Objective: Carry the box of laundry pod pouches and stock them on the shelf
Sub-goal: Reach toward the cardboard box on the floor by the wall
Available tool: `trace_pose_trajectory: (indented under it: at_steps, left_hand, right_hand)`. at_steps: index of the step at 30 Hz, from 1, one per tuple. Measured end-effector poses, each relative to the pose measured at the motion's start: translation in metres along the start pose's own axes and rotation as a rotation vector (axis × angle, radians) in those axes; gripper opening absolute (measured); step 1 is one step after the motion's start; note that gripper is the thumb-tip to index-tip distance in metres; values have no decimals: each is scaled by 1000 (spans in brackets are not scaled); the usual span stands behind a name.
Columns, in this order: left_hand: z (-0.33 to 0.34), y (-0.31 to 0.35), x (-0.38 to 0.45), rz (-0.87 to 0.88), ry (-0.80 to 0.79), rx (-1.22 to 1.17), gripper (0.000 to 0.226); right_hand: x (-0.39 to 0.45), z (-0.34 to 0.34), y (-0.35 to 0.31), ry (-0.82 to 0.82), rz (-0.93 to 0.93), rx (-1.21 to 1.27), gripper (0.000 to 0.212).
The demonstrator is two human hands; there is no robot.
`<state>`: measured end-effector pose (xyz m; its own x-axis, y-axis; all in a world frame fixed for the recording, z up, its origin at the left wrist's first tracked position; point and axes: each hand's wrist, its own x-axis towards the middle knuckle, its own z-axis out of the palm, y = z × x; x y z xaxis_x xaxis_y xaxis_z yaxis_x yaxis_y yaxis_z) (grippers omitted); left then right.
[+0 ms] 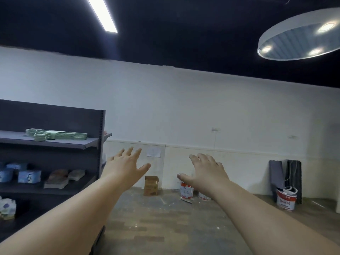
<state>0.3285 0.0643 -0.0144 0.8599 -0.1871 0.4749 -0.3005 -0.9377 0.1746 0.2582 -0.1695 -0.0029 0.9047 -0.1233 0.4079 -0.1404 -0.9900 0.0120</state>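
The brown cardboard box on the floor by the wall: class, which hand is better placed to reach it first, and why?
Left, probably. The left hand is open and empty, its thumb just above the cardboard box. The right hand, also empty, hangs over the paint bucket instead.

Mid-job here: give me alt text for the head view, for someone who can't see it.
Both arms reach forward, left hand and right hand open and empty, toward a cardboard box by the white wall. A dark shelf stands left.
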Motion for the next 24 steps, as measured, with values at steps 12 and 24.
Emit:
trace_pose_trajectory:
  at_steps: [12, 24]
  left_hand:
    - [141, 17, 181, 31, -34, 36, 74]
    - [258, 43, 413, -37, -15, 27, 73]
  right_hand:
    - [193, 131, 61, -8, 35, 59, 86]
    - [453, 234, 117, -21, -43, 109, 85]
